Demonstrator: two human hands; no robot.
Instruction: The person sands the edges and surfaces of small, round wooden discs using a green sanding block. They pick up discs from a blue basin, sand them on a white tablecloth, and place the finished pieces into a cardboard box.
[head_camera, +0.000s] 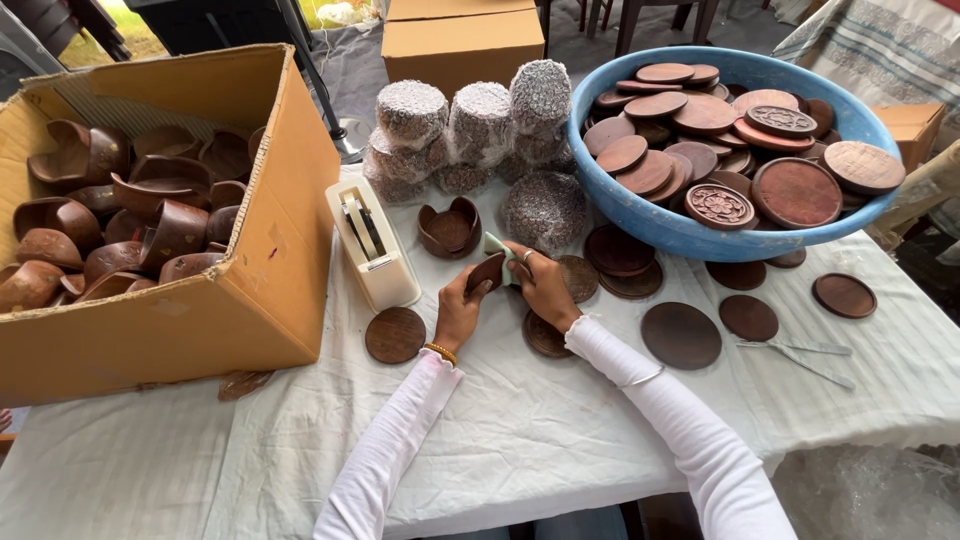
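A: What did the head camera show the hands doing?

B: The left hand (458, 312) was pinching a small round dark wooden disc (487, 271) by its edge, held just above the white cloth-covered table (520, 440). The right hand (545, 285) was closed around the disc's other side, with a pale green foam piece (497, 247) against it.

A: And around them?

B: A cream tape dispenser (372, 243) stood just left of them, a notched brown wooden holder (449, 229) behind. A large cardboard box (250, 300) of such holders sat far left, foam-wrapped bundles (480, 125) at the back, and a blue plastic basin (690, 235) of wooden discs to the right.
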